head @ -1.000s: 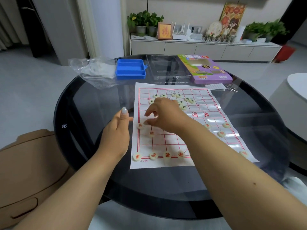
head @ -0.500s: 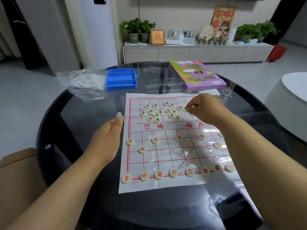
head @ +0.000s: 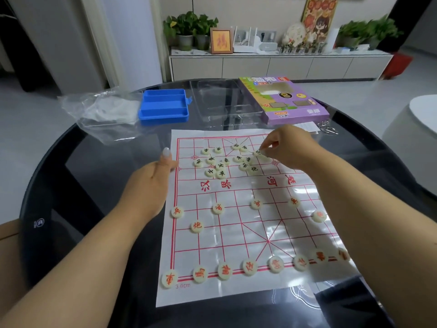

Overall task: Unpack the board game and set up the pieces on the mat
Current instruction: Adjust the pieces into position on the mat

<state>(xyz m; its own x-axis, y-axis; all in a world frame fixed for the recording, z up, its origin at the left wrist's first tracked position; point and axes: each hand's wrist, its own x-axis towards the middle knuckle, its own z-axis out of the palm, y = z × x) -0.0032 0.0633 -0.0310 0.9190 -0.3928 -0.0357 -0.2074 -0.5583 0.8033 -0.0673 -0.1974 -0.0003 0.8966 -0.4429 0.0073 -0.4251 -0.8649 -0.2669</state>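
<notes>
Many pale round pieces with black characters [head: 221, 162] lie in a loose cluster on the far half of the white mat [head: 246, 223], which is spread on the dark glass table [head: 94, 176]. The right hand [head: 287, 147] pinches one such piece [head: 258, 152] at the cluster's right edge. The left hand [head: 147, 183] rests with relaxed fingers at the mat's left border, holding nothing. Red-character pieces [head: 249, 267] stand in a row along the near edge.

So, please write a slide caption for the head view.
Right hand pinches a black piece above the mat.
</notes>
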